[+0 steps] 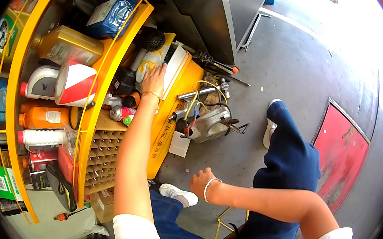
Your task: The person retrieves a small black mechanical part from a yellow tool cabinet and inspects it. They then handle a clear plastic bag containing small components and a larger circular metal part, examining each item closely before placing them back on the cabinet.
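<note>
On the yellow shelf (pixel 190 76), a crumpled yellow-and-grey glove (pixel 152 58) lies beside a long white box (pixel 175 70). The left grip (pixel 154 80) spreads slightly there, hold unclear; the right grip (pixel 201 184) curls loosely, palm hidden.

The crowded lower yellow shelf (pixel 167 115) appears to carry a white slab (pixel 175 72), a yellow-and-white bundle (pixel 157 55) and a can (pixel 127 112).

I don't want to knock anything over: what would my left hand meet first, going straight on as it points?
Your left hand would probably first meet the yellow-and-white bundle just beyond it; depth is unclear, so they may already touch.
</note>
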Available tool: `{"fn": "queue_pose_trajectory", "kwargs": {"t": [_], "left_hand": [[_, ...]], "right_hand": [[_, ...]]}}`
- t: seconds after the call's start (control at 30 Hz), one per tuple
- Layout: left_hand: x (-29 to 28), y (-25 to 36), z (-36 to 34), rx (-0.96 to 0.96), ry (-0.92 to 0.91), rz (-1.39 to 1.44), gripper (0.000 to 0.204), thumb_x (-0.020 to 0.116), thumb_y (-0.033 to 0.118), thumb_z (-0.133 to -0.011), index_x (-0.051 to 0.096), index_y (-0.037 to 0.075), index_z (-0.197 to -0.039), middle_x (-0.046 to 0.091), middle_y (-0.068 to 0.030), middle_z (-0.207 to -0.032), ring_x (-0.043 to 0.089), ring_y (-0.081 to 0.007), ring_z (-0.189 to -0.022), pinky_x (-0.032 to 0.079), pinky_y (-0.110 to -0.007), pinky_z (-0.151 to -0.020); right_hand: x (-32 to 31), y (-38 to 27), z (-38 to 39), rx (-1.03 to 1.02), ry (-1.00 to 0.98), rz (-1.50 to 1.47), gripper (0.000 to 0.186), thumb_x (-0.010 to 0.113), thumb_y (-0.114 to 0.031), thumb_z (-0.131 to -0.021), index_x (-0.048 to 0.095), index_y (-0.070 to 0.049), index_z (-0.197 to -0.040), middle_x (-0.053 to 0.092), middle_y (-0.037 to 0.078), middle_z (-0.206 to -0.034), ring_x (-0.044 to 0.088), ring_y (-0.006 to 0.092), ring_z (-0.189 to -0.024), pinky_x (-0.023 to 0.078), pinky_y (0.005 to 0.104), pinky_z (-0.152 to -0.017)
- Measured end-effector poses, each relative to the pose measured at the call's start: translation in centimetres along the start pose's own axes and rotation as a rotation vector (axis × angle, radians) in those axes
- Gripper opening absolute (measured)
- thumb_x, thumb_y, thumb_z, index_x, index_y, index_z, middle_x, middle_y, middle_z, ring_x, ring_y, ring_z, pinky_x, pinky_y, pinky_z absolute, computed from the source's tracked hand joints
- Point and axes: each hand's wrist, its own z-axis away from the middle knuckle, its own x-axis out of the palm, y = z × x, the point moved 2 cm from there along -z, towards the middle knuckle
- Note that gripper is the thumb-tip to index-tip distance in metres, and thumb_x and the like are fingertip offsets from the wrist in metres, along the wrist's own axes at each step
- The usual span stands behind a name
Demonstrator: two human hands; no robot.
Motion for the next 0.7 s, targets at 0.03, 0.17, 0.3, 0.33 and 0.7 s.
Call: {"fn": "queue_pose_trajectory", "kwargs": {"t": [0.03, 0.17, 0.3, 0.33, 0.7], "left_hand": [[0.4, -0.3, -0.6, -0.014, -0.007, -0.014, 0.056, 0.036, 0.001, -0.084, 0.03, 0.016, -0.138, 0.041, -0.0056, -0.136, 0.034, -0.0197, -0.128, 0.024, -0.037, -0.107], [1.5, -2.3, -1.0, 0.038, -0.013, -0.123, 0.056, 0.038, 0.004, -0.084, 0.032, 0.022, -0.137, 0.043, -0.0028, -0.135, 0.035, -0.0169, -0.128, 0.023, -0.04, -0.107], [1.4, -4.1, -0.9, 0.201, 0.018, -0.287, 0.05, 0.046, 0.009, -0.083, 0.041, 0.021, -0.131, 0.041, 0.003, -0.136, 0.033, -0.0149, -0.129, 0.02, -0.042, -0.108], [1.2, -4.7, -0.7, 0.227, 0.014, -0.314, 0.048, 0.047, 0.01, -0.083, 0.043, 0.021, -0.13, 0.041, 0.0044, -0.136, 0.033, -0.0149, -0.129, 0.019, -0.042, -0.108], [0.3, -7.1, -0.3, 0.268, 0.034, -0.45, 0.049, 0.05, 0.027, -0.086, 0.037, 0.025, -0.134, 0.036, 0.0132, -0.137, 0.026, -0.0145, -0.131, 0.014, -0.043, -0.11]], "right_hand": [[0.1, 0.3, 0.1, 0.011, -0.037, 0.012, 0.037, 0.063, -0.016, -0.073, 0.058, -0.006, -0.108, 0.057, 0.011, -0.104, 0.055, 0.0271, -0.097, 0.04, 0.0443, -0.08], [-0.7, 1.6, 0.7, 0.046, 0.012, -0.046, 0.035, 0.064, -0.014, -0.072, 0.058, -0.006, -0.106, 0.057, 0.009, -0.099, 0.055, 0.0253, -0.093, 0.041, 0.039, -0.075], [-1.8, 2.7, 1.1, 0.063, 0.091, -0.018, 0.031, 0.063, -0.013, -0.072, 0.058, -0.006, -0.102, 0.057, 0.008, -0.094, 0.056, 0.0234, -0.088, 0.042, 0.0348, -0.07], [-2.1, 2.9, 1.0, 0.067, 0.094, -0.02, 0.03, 0.062, -0.013, -0.072, 0.058, -0.006, -0.101, 0.057, 0.008, -0.093, 0.056, 0.0231, -0.087, 0.042, 0.0343, -0.07], [-4.0, 3.3, -0.1, 0.083, 0.152, -0.069, 0.025, 0.058, -0.019, -0.078, 0.057, -0.005, -0.099, 0.058, 0.01, -0.094, 0.057, 0.0254, -0.09, 0.046, 0.0361, -0.071]]}}
